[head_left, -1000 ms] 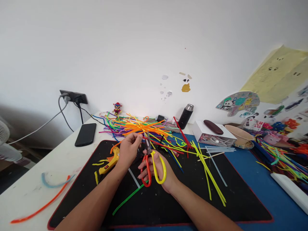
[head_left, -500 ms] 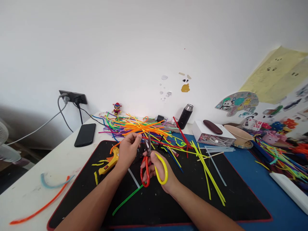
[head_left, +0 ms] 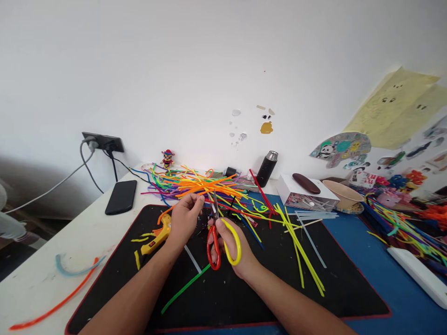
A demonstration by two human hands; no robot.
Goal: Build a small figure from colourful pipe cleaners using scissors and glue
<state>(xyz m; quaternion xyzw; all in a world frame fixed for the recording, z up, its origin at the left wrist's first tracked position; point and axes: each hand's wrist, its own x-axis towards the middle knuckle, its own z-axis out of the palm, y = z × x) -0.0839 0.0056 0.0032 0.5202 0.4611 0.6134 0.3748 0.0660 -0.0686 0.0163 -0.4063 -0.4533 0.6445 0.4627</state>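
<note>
My right hand (head_left: 242, 253) grips a pair of scissors (head_left: 232, 244) with one red and one yellow handle loop. The scissor blades point away from me and stand slightly apart. Close by on the left, my left hand (head_left: 186, 211) has thumb and forefinger pinched together near the blade tips. Whatever sits in that pinch is too small or hidden to make out. Below the hands, a green pipe cleaner (head_left: 185, 289) lies on the black mat (head_left: 258, 304), and a pale translucent stick (head_left: 193, 258) touches its upper end. Left of my left wrist rests a yellow glue gun (head_left: 158, 238).
A heap of colourful pipe cleaners (head_left: 206, 185) spreads behind the mat. Yellow-green ones (head_left: 307, 256) lie to the right. A black bottle (head_left: 267, 170), a white box (head_left: 296, 190) and a bowl (head_left: 344, 193) stand at the back. A phone (head_left: 120, 197) lies at left.
The scissor handles have come a little closer together, and the blades look less spread. The whole view has shifted slightly. My left hand keeps its pinch in about the same place.
</note>
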